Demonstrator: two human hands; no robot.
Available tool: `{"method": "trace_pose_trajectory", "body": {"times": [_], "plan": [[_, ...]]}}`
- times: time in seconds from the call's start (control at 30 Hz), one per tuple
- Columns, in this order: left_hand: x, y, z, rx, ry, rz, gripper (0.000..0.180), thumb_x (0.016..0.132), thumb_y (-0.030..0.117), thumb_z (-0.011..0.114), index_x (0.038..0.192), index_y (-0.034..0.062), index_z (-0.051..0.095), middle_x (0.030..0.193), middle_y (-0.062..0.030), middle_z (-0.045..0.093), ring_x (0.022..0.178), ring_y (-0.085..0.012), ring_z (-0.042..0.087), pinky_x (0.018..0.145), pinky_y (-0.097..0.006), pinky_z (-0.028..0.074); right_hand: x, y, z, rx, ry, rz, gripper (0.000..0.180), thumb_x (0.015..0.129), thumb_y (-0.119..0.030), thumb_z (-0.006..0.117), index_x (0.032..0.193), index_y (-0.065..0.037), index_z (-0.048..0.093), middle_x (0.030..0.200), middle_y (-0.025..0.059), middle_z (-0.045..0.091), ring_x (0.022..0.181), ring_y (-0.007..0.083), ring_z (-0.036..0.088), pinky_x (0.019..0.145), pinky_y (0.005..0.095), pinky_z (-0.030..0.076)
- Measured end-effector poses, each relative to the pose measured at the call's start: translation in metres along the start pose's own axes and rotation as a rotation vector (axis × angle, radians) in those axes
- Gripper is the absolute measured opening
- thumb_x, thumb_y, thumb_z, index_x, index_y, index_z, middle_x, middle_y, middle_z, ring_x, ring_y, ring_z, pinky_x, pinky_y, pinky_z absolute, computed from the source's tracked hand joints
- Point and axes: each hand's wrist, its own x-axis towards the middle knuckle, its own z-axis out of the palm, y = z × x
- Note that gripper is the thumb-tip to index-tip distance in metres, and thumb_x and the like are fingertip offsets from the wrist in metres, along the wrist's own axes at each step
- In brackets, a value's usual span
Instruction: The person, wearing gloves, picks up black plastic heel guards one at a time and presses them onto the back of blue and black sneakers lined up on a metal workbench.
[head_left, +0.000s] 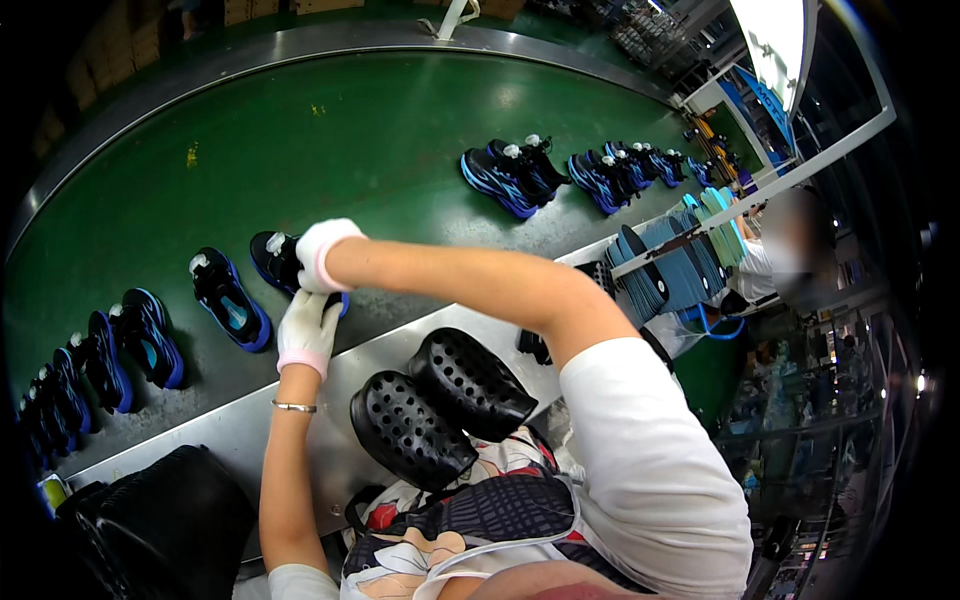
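A black sneaker with a blue sole (268, 258) lies on the green work surface in front of me, partly covered by my hands. My left hand (308, 330), in a white glove with a pink cuff, grips its heel end, thumb and fingers on either side. Over the shoe's opening bends my right hand (328, 248), gloved alike, its fingers curled and their tips hidden. What those right fingers hold cannot be made out. Just left of this shoe sits another sneaker (230, 300) with a light blue insole showing inside.
More sneakers stand in a row at left (150, 338) and far right (500, 180). Two black perforated clogs (412, 425) lie on the metal ledge (335, 400) near me. Stacked insoles (665, 265) fill a rack at right, beside another person. A black bin (165, 510) is lower left.
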Motion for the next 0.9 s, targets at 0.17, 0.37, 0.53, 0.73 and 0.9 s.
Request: {"method": "trace_pose_trajectory", "body": {"times": [0.17,0.37,0.53,0.73,0.9], "plan": [[0.008,-0.012,-0.004,0.095,-0.202,-0.087,0.035,0.083,0.031,0.063,0.108,0.0066,0.064,0.112,-0.0175,0.061,0.100,-0.0366,0.058,0.082,-0.043,0.048,0.012,-0.016,0.016,-0.028,-0.005,-0.008,0.032,0.081,-0.034,0.058,0.096,-0.009,0.072,0.097,0.0131,0.069,0.092,0.0296,0.067,0.080,0.0386,0.053],[0.013,-0.024,0.008,0.029,-0.248,-0.303,0.043,0.078,0.036,0.068,0.106,0.0041,0.064,0.103,-0.0182,0.066,0.096,-0.0381,0.061,0.080,-0.043,0.050,0.050,-0.023,0.054,-0.060,-0.043,0.059,0.027,0.085,-0.027,0.057,0.103,-0.013,0.071,0.103,0.0100,0.069,0.095,0.0265,0.067,0.082,0.0358,0.053],[0.013,-0.032,0.006,0.035,-0.216,-0.298,0.041,0.078,0.035,0.069,0.108,0.0063,0.064,0.103,-0.0190,0.066,0.097,-0.0373,0.061,0.081,-0.042,0.050,0.032,-0.033,0.029,-0.141,0.005,-0.078,0.028,0.085,-0.026,0.057,0.106,-0.012,0.070,0.104,0.0081,0.069,0.096,0.0228,0.067,0.079,0.0359,0.054],[0.009,-0.034,0.014,0.010,-0.163,-0.337,0.038,0.079,0.033,0.068,0.106,0.0070,0.066,0.104,-0.0180,0.066,0.098,-0.0363,0.061,0.082,-0.041,0.051,0.024,-0.044,0.012,-0.263,-0.060,-0.085,0.030,0.085,-0.023,0.060,0.114,-0.017,0.067,0.113,0.0009,0.067,0.101,0.0173,0.066,0.078,0.0337,0.054],[0.015,-0.017,0.004,0.141,-0.246,-0.334,0.030,0.078,0.029,0.070,0.097,0.0048,0.069,0.099,-0.0194,0.067,0.095,-0.0361,0.062,0.081,-0.041,0.051,0.043,-0.035,0.035,-0.184,0.084,-0.109,0.031,0.084,-0.023,0.061,0.113,-0.014,0.065,0.113,0.0029,0.067,0.099,0.0182,0.066,0.077,0.0350,0.054]]}}
